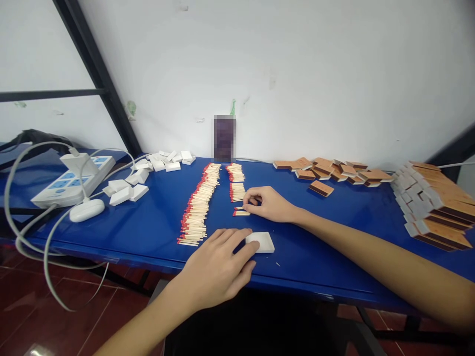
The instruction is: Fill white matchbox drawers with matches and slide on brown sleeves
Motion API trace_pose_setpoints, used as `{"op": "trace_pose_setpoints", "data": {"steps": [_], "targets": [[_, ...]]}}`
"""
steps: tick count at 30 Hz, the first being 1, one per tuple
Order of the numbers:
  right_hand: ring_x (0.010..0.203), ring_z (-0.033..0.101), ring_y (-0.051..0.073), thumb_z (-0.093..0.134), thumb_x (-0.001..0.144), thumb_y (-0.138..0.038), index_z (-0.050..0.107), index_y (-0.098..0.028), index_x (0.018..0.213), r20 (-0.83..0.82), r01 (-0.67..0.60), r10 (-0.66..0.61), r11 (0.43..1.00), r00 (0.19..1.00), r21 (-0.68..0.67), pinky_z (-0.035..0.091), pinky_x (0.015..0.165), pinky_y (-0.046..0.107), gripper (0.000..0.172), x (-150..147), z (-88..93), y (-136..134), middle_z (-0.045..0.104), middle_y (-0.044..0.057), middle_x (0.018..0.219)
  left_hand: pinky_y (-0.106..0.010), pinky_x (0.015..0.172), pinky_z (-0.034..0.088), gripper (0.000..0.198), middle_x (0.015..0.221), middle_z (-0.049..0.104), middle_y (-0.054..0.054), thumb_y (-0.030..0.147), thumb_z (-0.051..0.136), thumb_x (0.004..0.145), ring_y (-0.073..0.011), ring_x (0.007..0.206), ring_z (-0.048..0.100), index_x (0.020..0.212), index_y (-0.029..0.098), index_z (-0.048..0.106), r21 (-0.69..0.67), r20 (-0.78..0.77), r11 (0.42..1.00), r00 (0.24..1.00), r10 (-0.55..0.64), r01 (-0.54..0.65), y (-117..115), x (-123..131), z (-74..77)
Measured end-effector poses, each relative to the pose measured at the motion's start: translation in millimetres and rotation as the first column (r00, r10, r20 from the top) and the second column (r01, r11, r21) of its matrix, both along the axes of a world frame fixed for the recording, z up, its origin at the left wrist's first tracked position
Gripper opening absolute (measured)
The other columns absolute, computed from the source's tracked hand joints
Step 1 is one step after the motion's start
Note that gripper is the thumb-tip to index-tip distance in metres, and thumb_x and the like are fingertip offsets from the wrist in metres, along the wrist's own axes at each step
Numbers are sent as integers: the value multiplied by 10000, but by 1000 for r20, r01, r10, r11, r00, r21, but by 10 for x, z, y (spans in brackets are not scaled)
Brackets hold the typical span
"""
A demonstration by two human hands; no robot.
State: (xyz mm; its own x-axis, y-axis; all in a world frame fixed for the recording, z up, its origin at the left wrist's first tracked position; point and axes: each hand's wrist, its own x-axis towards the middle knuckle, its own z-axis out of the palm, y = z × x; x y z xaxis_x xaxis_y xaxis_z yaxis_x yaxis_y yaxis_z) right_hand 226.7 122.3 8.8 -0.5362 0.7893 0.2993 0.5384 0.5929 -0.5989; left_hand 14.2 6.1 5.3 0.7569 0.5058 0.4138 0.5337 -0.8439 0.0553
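A white matchbox tray (pixel 264 241) lies flat near the front of the blue table. My left hand (pixel 218 264) holds it at its left end, one fingertip over the inside and other fingers along the far side. Just beyond the tray, my right hand (pixel 269 203) has thumb and forefinger pinched at a few red-tipped matches (pixel 241 213); how many are between the fingers is hidden. Behind them sits a short row of matches (pixel 237 192). A longer row of matches (pixel 198 205) runs from the back towards the front, left of my right hand.
Loose white trays (pixel 128 190) lie at the left, beside a power strip (pixel 74 180) with white cables and a white oval device (pixel 87 210). Orange-brown matchbox sleeves (pixel 321 188) are scattered at the back right. Stacked matchboxes (pixel 441 205) stand at the far right.
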Motion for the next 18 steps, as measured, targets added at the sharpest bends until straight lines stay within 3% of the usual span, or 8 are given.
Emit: {"op": "trace_pose_setpoints", "data": {"steps": [18], "targets": [[580, 402, 105, 590, 834, -238, 664, -177, 765, -7, -113, 113, 993, 994, 19, 333, 579, 259, 118, 18, 20, -32, 553, -25, 661, -455, 940, 530, 278, 1290, 595, -130, 235, 450, 998, -281, 1123, 618, 1253, 181, 548, 6, 5, 1000, 1000, 6, -6, 7, 5, 3]]}}
